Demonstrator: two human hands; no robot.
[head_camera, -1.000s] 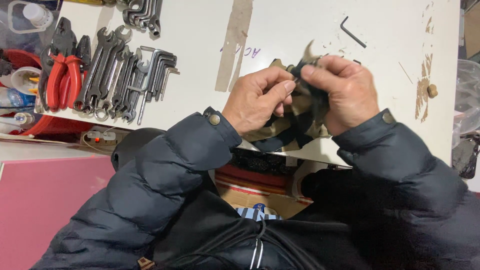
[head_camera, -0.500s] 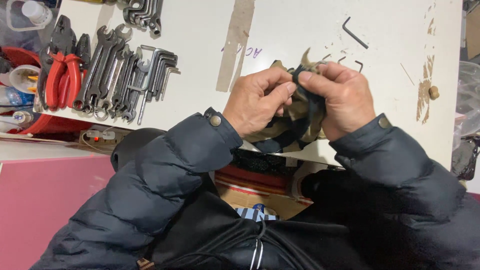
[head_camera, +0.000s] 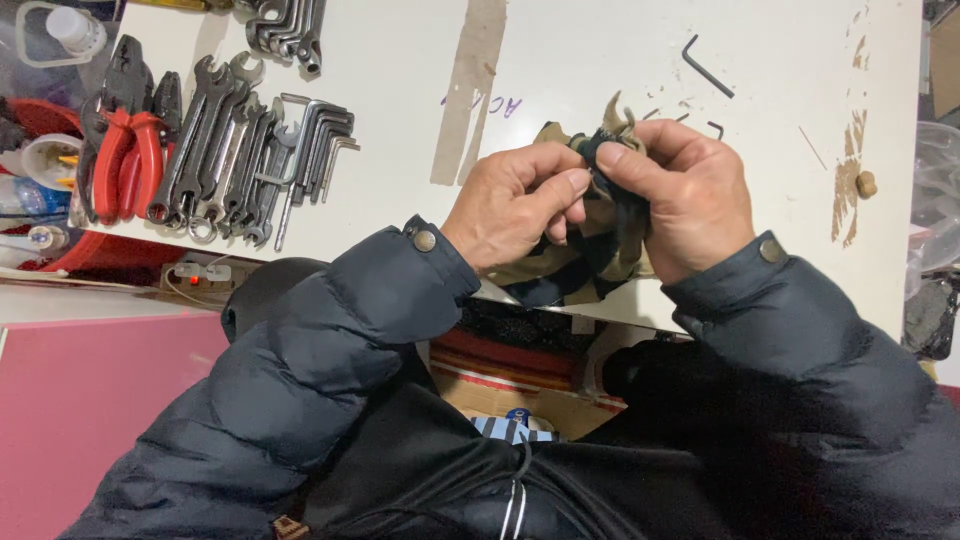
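Camouflage cloth (head_camera: 600, 262): bunched tan, brown and dark fabric, held over the near edge of the white table (head_camera: 600, 50).
Left hand (head_camera: 515, 205): fingers curled closed on the cloth, thumb tip meeting the other thumb.
Right hand (head_camera: 685, 195): clenched round the cloth's dark top fold.
Wrenches (head_camera: 215, 160): row at the table's left side.
Red pliers (head_camera: 125, 150): left of the wrenches.
Hex key (head_camera: 707, 66): lies alone on the table beyond the hands.

A scuffed white worktable (head_camera: 600, 50) stands beside a pink surface (head_camera: 90, 400).
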